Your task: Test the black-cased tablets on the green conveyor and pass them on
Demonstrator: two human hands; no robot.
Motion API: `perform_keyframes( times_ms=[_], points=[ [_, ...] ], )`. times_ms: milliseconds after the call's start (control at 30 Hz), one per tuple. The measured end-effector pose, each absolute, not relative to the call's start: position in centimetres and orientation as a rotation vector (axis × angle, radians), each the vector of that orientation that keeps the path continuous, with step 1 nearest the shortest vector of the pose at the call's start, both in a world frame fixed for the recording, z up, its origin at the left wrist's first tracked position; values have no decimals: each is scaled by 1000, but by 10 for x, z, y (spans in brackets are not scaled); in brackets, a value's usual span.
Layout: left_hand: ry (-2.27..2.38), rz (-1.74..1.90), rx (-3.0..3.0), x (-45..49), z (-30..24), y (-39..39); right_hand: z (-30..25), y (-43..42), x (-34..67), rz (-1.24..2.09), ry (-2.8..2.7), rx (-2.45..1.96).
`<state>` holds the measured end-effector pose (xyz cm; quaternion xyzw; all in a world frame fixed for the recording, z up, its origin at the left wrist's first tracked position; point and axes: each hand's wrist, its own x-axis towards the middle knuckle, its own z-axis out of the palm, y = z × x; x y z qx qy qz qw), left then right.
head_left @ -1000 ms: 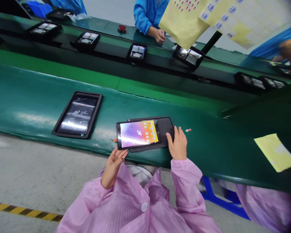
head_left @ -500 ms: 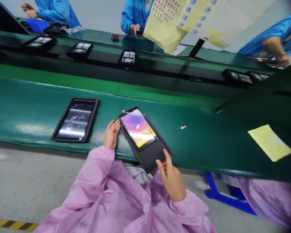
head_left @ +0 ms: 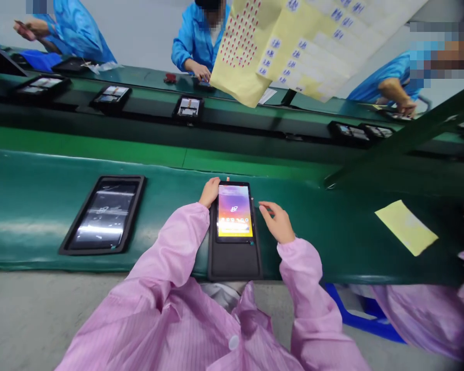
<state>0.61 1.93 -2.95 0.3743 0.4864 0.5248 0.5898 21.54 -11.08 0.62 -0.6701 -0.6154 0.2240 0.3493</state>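
A lit tablet (head_left: pixel 234 211) with an orange and purple screen lies on a black tray (head_left: pixel 234 260) on the green bench (head_left: pixel 332 247), lengthwise toward me. My left hand (head_left: pixel 209 191) rests at the tablet's far left corner, its fingers curled against the edge. My right hand (head_left: pixel 278 221) hovers just right of the tray, fingers loosely bent, nothing in it that I can see.
A second tablet in a black tray (head_left: pixel 102 214) lies to the left. A yellow paper (head_left: pixel 406 226) lies at the right. Yellow label sheets (head_left: pixel 294 41) hang overhead. Behind, a conveyor carries several trays (head_left: pixel 188 108), with people in blue coats (head_left: pixel 195 41) beyond it.
The tray and tablet have swung from slanted to pointing straight away from me. My right hand moved from the tray's near end up to its right side. My head tilted up.
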Motion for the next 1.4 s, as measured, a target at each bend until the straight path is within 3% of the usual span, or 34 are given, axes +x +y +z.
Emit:
perform_keyframes(
  times_ms=[267,533,1400],
  points=[
    [1246,1132,915,12,-32,22,7,45,201,1051,-1827,-1569],
    [1293,1170,908,13,-42,21,-6,86,184,1526,-1862,-1481],
    [1315,1207,876,17,-40,17,-5,74,178,1645,-1667,-1420]
  ],
)
